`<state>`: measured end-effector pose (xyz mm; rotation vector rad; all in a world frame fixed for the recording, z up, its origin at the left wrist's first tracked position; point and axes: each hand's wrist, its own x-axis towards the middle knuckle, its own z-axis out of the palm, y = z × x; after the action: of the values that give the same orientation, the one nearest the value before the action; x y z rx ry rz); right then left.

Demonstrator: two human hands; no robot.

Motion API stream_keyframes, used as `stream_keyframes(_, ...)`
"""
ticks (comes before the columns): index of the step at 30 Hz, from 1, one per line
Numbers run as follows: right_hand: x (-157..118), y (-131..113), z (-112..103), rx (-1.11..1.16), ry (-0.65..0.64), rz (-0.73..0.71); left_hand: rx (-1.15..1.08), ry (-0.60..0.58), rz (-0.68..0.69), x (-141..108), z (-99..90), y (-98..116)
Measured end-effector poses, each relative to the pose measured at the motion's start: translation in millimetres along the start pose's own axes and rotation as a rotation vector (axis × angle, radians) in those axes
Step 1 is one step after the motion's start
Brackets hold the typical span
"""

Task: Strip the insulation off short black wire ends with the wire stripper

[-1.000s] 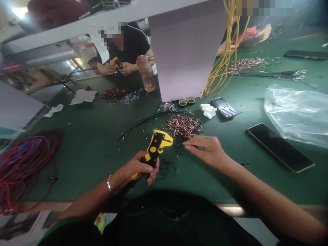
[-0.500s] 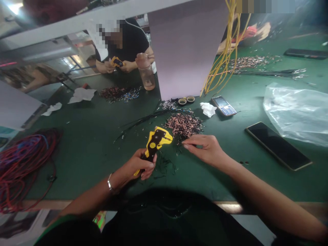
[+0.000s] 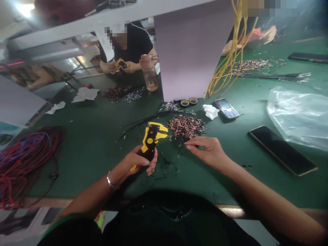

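My left hand (image 3: 135, 163) grips the handle of a yellow-and-black automatic wire stripper (image 3: 151, 137), with the tool's jaws pointing up and right. My right hand (image 3: 208, 152) hovers low over the green bench mat (image 3: 87, 136), its fingertips pinched together just below a heap of short copper-coloured wire pieces (image 3: 186, 127). Whether those fingertips hold a thin piece is too small to tell. Black wire scraps (image 3: 165, 167) lie between my hands, and long thin black wires (image 3: 151, 119) stretch above the stripper.
A red and blue wire coil (image 3: 25, 160) lies left. To the right are a keypad phone (image 3: 227, 108), a smartphone (image 3: 282, 150) and a plastic bag (image 3: 298, 118). A partition (image 3: 192, 51) with yellow cables (image 3: 232, 58) stands ahead. Across the bench, a person holds a yellow tool (image 3: 121, 63).
The wire stripper has turned slightly in my left hand and its head sits a little higher and further left. My right hand has barely moved, and the view has shifted slightly.
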<state>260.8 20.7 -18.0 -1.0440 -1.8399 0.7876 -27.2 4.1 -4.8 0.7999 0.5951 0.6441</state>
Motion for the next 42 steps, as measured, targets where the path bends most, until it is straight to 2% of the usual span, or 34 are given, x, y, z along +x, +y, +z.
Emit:
stream_keyframes(13, -1.8, -1.6, 5.1, 0.054, 0.008, 0.087, 0.02, -0.045, 0.046, 4.4, 3.1, -2.8)
stream_keyframes(20, -3.8, -14.9, 9.8, 0.259, -0.127, 0.237, 0.098, 0.126, 0.253, 8.3, 6.5, 8.8)
stream_keyframes(25, -6.9, -19.8, 18.3, 0.353, -0.22, 0.37, -0.048, 0.047, 0.169, 8.0, 10.3, 5.0)
stream_keyframes(32, -9.5, -22.4, 25.3, 0.31, -0.301, 0.349, -0.084, 0.067, 0.138, 6.6, 15.7, -2.9)
stream_keyframes(35, -9.6, -20.6, 23.4, 0.296, -0.297, 0.35, -0.078, 0.081, 0.163, 4.5, 16.2, 2.7)
stream_keyframes(39, -7.9, -18.2, 19.9, 0.324, -0.247, 0.404, -0.015, 0.145, 0.253, 1.3, 8.0, 14.3)
stream_keyframes(42, -6.3, -20.7, 19.8, 0.342, -0.222, 0.437, 0.068, 0.119, 0.254, 1.0, 0.9, 16.3)
